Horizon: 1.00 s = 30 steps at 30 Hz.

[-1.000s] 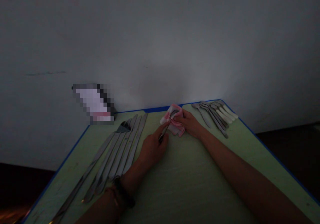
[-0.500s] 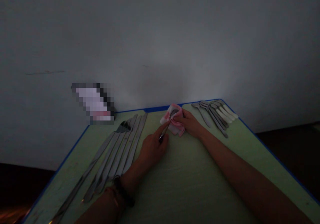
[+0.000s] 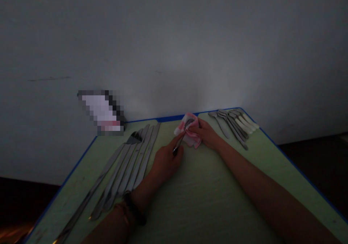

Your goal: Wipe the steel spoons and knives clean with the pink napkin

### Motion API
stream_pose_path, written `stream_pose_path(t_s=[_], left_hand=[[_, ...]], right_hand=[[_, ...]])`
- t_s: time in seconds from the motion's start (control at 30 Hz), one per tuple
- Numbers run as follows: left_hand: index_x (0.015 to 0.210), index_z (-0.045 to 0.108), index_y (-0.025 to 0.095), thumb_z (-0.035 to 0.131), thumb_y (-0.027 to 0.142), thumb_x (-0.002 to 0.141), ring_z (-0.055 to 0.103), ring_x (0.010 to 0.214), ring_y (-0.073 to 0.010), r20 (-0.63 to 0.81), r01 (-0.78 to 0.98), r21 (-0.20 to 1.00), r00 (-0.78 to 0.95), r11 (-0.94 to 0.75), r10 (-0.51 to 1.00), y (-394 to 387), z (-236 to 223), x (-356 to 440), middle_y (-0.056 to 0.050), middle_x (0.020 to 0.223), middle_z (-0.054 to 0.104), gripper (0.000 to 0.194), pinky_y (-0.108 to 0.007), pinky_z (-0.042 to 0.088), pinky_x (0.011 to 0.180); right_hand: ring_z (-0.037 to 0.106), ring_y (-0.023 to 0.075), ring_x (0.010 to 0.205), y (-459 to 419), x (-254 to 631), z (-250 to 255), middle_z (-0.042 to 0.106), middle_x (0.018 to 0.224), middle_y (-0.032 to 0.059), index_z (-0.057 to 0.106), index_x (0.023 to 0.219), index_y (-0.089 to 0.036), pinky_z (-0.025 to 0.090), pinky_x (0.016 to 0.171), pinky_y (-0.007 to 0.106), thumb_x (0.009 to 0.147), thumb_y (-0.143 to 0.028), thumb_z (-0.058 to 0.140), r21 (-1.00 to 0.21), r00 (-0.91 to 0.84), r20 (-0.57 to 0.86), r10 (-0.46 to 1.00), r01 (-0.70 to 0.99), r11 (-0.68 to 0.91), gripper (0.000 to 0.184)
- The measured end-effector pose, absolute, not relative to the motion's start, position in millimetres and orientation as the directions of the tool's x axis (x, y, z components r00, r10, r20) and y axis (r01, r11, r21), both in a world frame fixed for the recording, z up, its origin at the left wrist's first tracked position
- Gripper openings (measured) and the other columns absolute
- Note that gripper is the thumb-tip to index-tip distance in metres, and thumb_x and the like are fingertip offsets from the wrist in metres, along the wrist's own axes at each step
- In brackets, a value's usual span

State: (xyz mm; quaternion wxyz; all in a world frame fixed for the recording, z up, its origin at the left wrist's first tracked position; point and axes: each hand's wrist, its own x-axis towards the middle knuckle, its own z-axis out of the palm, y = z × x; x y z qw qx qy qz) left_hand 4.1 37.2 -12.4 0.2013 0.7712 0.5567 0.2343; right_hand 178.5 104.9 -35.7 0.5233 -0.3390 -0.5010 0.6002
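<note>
My left hand (image 3: 165, 160) pinches the handle of a small metal spoon (image 3: 181, 139) that slants up to the right over the green table (image 3: 206, 197). The spoon's bowl lies inside a pink and white cloth (image 3: 187, 132). My right hand (image 3: 207, 133) is closed on that cloth, pressing it around the spoon's bowl. Both hands are near the far middle of the table.
Several long knives and forks (image 3: 127, 168) lie side by side on the left. A row of spoons (image 3: 233, 124), some with white handles, lies at the far right corner. A blurred-out object (image 3: 102, 111) stands at the far left edge by the grey wall.
Hardly anything has moved; both hands keep the same hold on the spoon and the cloth, with only a tiny shift.
</note>
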Motion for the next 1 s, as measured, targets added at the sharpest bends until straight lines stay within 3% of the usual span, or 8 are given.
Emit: stream_pose_path(t_s=[0.33,0.7,0.87,1.0], left_hand=[[0.136,0.043,0.025,0.041,0.027,0.088,0.052,0.050,-0.0124,0.114,0.768,0.573,0.271,-0.286,0.956,36.8,-9.8,4.7,0.003,0.059,0.058,0.049,-0.022,0.035,0.054],[0.137,0.042,0.023,0.041,0.027,0.088,0.051,0.050,-0.0124,0.122,0.764,0.572,0.280,-0.298,0.952,36.9,-11.5,4.0,0.003,0.059,0.057,0.050,-0.022,0.035,0.055],[0.137,0.042,0.022,0.041,0.027,0.087,0.052,0.050,-0.0127,0.109,0.775,0.563,0.276,-0.288,0.955,36.7,-10.3,4.5,0.003,0.059,0.058,0.050,-0.022,0.034,0.054],[0.137,0.042,0.022,0.041,0.027,0.087,0.052,0.050,-0.0127,0.105,0.773,0.565,0.277,-0.286,0.955,36.3,-9.2,5.3,0.003,0.059,0.058,0.050,-0.023,0.034,0.054]], right_hand=[[0.061,0.0138,0.076,107.3,178.8,-38.9,0.067,0.089,0.0008,0.059,0.110,-0.019,0.048,0.073,0.027,0.066,-0.022,0.070,-0.955,-0.222,0.111,0.969,-0.293,0.042,0.045],[0.060,0.0133,0.075,106.4,178.9,-38.8,0.066,0.088,0.0012,0.062,0.101,-0.018,0.048,0.072,0.026,0.066,-0.023,0.070,-0.954,-0.220,0.103,0.970,-0.299,0.034,0.036],[0.061,0.0140,0.078,105.7,178.8,-37.5,0.067,0.092,0.0015,0.057,0.113,-0.020,0.048,0.073,0.027,0.067,-0.021,0.070,-0.948,-0.232,0.108,0.967,-0.316,0.031,0.049],[0.061,0.0134,0.077,104.9,178.4,-36.1,0.067,0.090,0.0011,0.058,0.111,-0.019,0.048,0.073,0.027,0.067,-0.020,0.069,-0.946,-0.233,0.105,0.967,-0.323,0.025,0.045]])
